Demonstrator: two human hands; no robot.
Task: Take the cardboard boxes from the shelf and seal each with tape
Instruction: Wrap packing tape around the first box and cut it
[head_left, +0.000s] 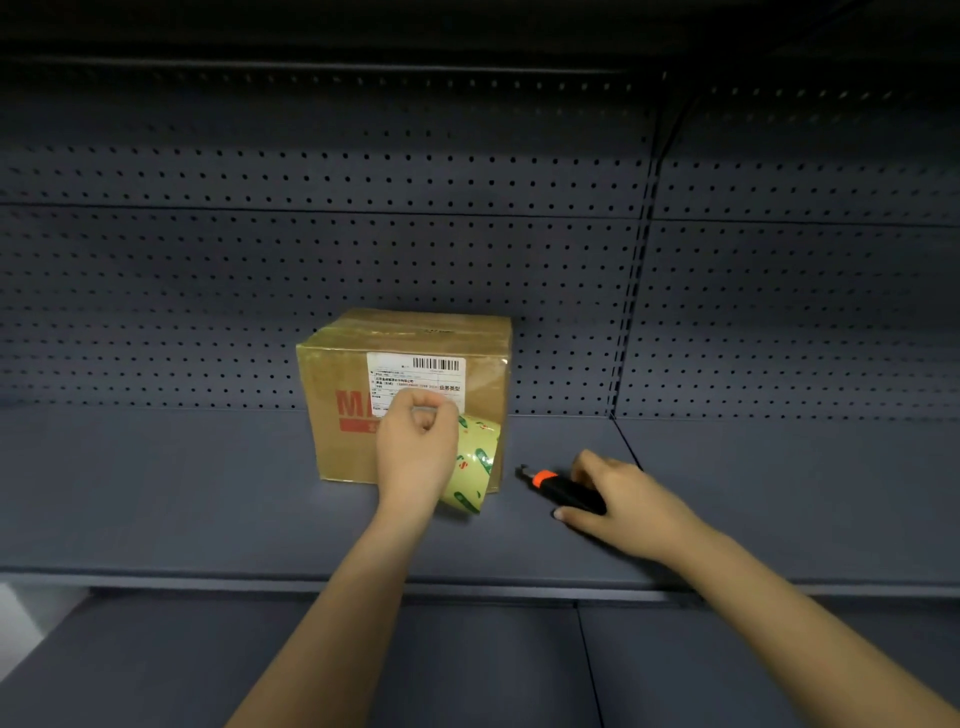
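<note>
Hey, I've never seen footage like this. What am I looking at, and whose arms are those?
No machine here: one camera worn on a person's head looks forward and down, so both arms are that person's own. A cardboard box with a shipping label stands on a dark shelf with a perforated back panel. The left hand holds a roll of printed tape in front of the box. The right hand grips a black-and-orange utility knife down at the shelf.

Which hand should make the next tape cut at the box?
Right. The right hand grips the cutter on the shelf beside the box, while the left hand holds the tape roll.
</note>
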